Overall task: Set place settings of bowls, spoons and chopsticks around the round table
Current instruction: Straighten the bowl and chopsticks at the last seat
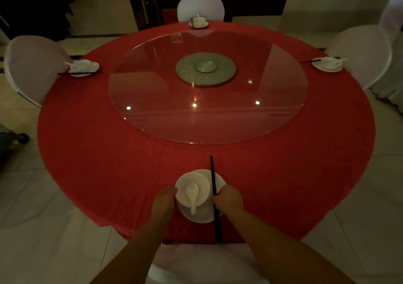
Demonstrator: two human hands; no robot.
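Observation:
A round table with a red cloth (98, 152) fills the head view. At its near edge a white plate (200, 215) carries a white bowl (204, 187) with a white spoon (193, 196) lying in it. Black chopsticks (212, 174) lie across the plate's right side, pointing away from me. My right hand (229, 197) is closed on the chopsticks near their middle. My left hand (164, 198) touches the bowl's left rim, its fingers hidden below. Three more settings stand at the left (84, 67), far (198, 23) and right (327, 63) edges.
A glass turntable (207, 113) with a silver hub (206, 68) covers the table's middle. White-covered chairs stand at the left (30, 67), far side (200, 2), right (362, 54) and just below me (196, 264). A cart wheel (21, 138) shows at far left.

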